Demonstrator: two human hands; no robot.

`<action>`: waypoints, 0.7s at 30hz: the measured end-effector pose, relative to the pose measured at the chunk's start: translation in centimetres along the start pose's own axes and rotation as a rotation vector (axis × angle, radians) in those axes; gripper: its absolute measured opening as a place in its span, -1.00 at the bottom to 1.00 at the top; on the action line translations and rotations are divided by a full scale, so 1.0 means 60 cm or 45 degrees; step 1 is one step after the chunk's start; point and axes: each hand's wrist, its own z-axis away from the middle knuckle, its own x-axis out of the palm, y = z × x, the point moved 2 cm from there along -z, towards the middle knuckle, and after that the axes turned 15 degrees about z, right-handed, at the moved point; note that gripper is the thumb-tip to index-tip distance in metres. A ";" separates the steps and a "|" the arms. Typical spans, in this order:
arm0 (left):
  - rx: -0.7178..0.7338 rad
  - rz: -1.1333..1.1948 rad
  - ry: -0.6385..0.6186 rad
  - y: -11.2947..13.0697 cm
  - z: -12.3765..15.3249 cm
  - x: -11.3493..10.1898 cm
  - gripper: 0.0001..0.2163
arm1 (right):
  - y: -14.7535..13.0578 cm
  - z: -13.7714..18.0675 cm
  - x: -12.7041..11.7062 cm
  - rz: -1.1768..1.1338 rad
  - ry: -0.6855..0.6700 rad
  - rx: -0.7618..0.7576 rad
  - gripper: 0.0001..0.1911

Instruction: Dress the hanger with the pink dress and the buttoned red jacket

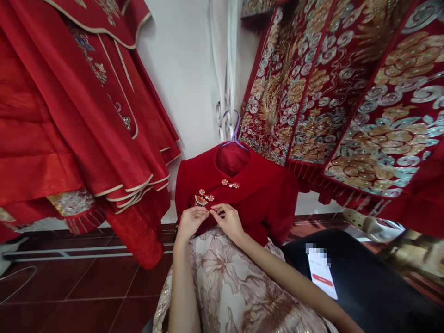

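Note:
A red jacket [256,185] on a purple hanger [236,132] leans over my lap, its round neckline facing up. A gold flower clasp [231,184] sits below the collar. Lower on the left, a jewelled brooch-like ornament [201,200] with fringe and pearl flowers decorates the cloth. Just beneath it, my left hand [192,221] and my right hand [229,221] meet fingertip to fingertip at the jacket front. Both are closed in a pinch. Whatever lies between the fingertips is too small to make out.
Red garments with pale piping [114,138] hang at left; a heavily embroidered red garment [333,101] hangs at right. A phone [322,277] lies on a black seat [367,277] to my right. A metal rack bar [90,252] runs low over the tiled floor [93,286].

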 end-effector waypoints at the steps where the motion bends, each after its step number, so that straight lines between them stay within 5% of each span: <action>1: -0.005 0.006 -0.002 0.000 0.000 0.000 -0.78 | 0.001 0.000 0.001 0.009 0.004 0.004 -0.85; 21: 0.044 0.007 -0.068 -0.018 -0.004 -0.001 -0.75 | 0.007 -0.005 0.011 0.101 0.011 -0.012 -0.83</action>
